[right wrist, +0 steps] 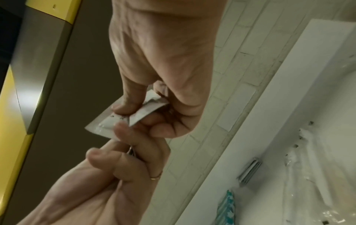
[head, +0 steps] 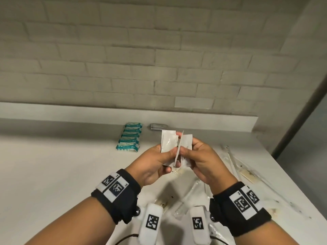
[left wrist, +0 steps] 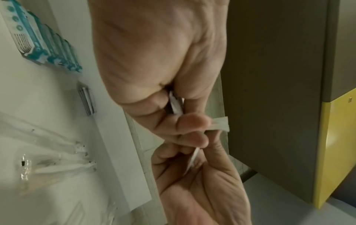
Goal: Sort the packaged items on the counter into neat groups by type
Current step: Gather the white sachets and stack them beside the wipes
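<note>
Fingers of the left hand [head: 155, 161] curl round a small fan of white sachets [head: 168, 143], thumb pressed on their front face; the fingers of the right hand [head: 198, 156] pinch further white sachets [head: 186, 141] between thumb and forefinger. Both sets are held above the surface [head: 62, 165], in front of the chest, with the two hands touching at the fingertips. Each sachet is a flat, matt white rectangle with sealed edges; its long axis runs roughly upright, upper ends pointing away from the wrists toward the wall. One sachet [head: 179, 147] stands edge-on between the two hands, tilted slightly. In the right wrist view a sachet [right wrist: 123, 117] shows a raised centre and small dark print, which is too blurred to read.

Beyond the fingers, on the surface near the back ledge, lies a row of teal-and-white packets [head: 130, 137], overlapped like tiles, and just beside it on the right a small stack of grey foil packets [head: 158, 126]. Beneath and to the right of the hands lie long clear-wrapped items [head: 237, 165], scattered at differing angles. A pale brick wall [head: 141, 59] rises behind the ledge.
</note>
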Action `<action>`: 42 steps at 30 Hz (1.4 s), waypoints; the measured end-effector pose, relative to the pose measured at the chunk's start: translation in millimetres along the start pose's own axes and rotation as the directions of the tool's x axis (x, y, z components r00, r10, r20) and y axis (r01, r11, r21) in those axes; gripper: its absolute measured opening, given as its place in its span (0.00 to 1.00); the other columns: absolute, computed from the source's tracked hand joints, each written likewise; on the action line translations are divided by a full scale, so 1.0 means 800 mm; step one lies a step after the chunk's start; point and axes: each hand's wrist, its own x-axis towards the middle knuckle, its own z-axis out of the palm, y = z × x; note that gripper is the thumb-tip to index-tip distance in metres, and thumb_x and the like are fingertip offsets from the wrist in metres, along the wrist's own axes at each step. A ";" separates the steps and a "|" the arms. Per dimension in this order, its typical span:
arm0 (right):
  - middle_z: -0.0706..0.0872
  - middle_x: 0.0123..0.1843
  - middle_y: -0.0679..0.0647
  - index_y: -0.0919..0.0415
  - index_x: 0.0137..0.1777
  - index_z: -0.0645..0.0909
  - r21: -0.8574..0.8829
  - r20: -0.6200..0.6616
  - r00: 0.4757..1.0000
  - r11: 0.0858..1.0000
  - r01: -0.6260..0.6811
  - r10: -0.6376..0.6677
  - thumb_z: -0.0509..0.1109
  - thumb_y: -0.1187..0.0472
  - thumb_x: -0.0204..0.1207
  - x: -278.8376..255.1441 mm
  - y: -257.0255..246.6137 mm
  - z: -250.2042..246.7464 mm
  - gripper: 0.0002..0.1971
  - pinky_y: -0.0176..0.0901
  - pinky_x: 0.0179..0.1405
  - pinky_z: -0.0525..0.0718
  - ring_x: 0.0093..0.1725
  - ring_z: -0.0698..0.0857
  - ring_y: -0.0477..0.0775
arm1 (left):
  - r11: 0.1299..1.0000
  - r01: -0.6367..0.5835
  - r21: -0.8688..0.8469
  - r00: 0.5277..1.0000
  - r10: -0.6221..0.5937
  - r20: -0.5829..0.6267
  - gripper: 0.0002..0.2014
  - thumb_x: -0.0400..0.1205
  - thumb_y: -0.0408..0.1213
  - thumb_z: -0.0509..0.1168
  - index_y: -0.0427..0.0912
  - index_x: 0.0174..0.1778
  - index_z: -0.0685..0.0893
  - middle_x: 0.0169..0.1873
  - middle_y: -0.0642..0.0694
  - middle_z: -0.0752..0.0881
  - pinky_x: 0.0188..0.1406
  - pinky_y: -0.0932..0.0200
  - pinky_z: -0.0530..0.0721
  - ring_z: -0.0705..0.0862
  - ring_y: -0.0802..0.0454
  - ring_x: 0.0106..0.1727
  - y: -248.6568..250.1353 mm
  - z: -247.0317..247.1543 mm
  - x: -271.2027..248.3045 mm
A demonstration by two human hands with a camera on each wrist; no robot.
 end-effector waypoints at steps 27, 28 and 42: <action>0.88 0.36 0.51 0.61 0.55 0.82 -0.268 -0.323 0.946 0.962 -0.053 -0.038 0.69 0.69 0.77 -0.007 -0.044 -0.037 0.09 0.41 0.30 0.85 0.32 0.87 0.49 | 0.999 -0.020 -0.039 1.000 0.021 0.016 0.12 0.84 0.27 0.61 0.39 0.62 0.80 0.50 0.41 0.91 0.41 0.58 0.90 0.91 0.45 0.50 -0.017 -0.005 0.048; 0.90 0.38 0.53 0.63 0.56 0.83 -0.272 -0.303 0.952 0.961 -0.058 -0.029 0.70 0.69 0.76 -0.008 -0.040 -0.034 0.10 0.42 0.30 0.85 0.34 0.89 0.50 | 0.999 -0.035 -0.017 0.999 0.035 -0.009 0.11 0.83 0.28 0.64 0.41 0.59 0.82 0.49 0.43 0.91 0.38 0.59 0.89 0.91 0.47 0.48 -0.019 -0.003 0.050; 0.92 0.44 0.60 0.66 0.55 0.85 -0.325 -0.364 0.931 0.938 -0.116 -0.011 0.73 0.71 0.74 0.004 -0.028 -0.038 0.10 0.40 0.27 0.83 0.37 0.90 0.53 | 0.986 -0.148 0.083 0.981 0.157 -0.114 0.20 0.75 0.30 0.74 0.39 0.63 0.81 0.44 0.46 0.90 0.30 0.63 0.83 0.87 0.57 0.36 -0.041 0.003 0.071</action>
